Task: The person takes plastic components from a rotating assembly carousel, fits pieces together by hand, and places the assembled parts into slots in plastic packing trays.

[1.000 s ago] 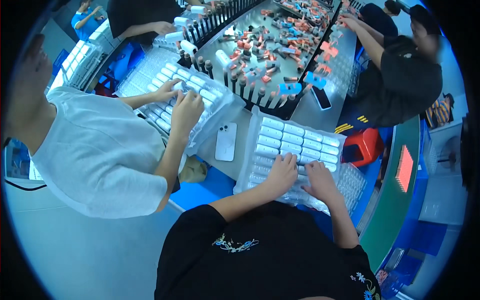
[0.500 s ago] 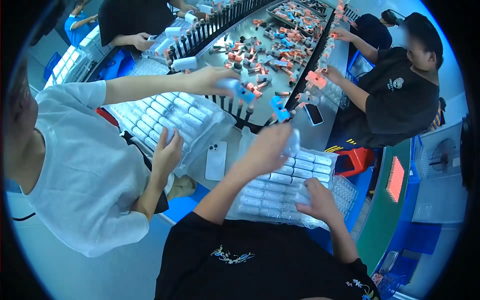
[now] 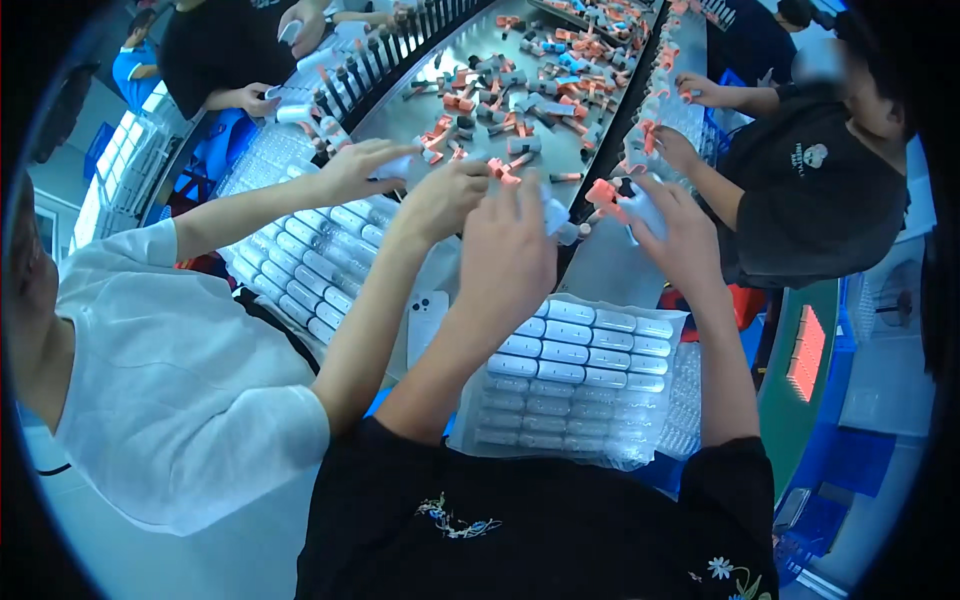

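Note:
My left hand (image 3: pixel 508 245) is raised over the near end of the metal table, its fingers slightly blurred. A whitish piece (image 3: pixel 557 212) shows at its thumb side, partly hidden by the hand. To the right, my right hand (image 3: pixel 682 235) has its fingers and thumb closed round a white, round-ended capsule-shaped piece (image 3: pixel 643 215). An orange clip-like piece (image 3: pixel 603 194) sits just left of that piece, on or touching it. Below my hands lies a tray (image 3: pixel 655 425) in clear plastic, holding rows of white capsule-shaped pieces (image 3: pixel 565 352).
The metal table (image 3: pixel 410 125) carries a heap of orange, blue and grey clips (image 3: pixel 520 95), with black upright pegs (image 3: pixel 350 80) along its edge. At left, a co-worker in a white shirt (image 3: pixel 190 370) reaches close to my left hand. Another, in black (image 3: pixel 800 200), works at right.
My left hand has moved up and left, and my right hand has risen from the tray to the table's end. Blue clips there have given way to orange ones. The co-worker's near hand has reached forward.

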`<action>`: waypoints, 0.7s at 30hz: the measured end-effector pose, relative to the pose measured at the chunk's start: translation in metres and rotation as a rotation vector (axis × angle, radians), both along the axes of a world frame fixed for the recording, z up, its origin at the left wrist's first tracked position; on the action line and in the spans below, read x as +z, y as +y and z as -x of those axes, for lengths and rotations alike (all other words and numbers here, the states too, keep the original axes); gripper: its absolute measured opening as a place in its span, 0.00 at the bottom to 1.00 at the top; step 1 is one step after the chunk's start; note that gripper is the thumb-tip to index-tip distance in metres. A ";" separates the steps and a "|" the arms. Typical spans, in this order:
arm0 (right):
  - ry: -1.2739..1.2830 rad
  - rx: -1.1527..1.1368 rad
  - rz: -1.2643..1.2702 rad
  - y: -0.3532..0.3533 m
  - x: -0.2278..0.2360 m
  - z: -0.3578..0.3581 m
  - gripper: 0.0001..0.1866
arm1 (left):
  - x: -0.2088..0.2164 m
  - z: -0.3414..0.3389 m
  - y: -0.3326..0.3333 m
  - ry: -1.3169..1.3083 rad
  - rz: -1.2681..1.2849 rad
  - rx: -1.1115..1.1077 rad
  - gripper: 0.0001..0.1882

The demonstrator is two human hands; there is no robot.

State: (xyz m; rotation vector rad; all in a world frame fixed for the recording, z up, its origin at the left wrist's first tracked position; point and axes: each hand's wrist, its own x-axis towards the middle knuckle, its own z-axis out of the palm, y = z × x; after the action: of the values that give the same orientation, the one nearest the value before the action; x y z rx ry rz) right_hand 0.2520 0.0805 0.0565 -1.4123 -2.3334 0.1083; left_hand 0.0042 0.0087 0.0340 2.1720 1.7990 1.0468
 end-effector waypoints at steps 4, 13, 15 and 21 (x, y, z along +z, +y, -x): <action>-0.247 0.094 0.061 0.025 -0.022 0.041 0.25 | 0.003 0.013 -0.040 -0.265 0.284 0.077 0.34; 0.110 -0.154 0.354 -0.056 -0.087 0.078 0.31 | 0.023 -0.007 -0.022 -0.497 0.232 -0.057 0.30; 0.116 -0.089 0.392 -0.085 -0.095 0.059 0.28 | 0.031 -0.027 -0.004 -0.468 0.249 -0.047 0.29; 0.296 -0.273 0.281 -0.125 -0.063 -0.006 0.18 | 0.012 -0.030 0.024 0.155 -0.036 -0.187 0.27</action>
State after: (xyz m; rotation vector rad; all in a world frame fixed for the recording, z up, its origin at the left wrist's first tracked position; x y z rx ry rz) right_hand 0.2581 -0.0450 -0.0067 -1.7022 -1.9222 0.5444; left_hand 0.0341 0.0322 0.0461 2.4478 1.6053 0.8995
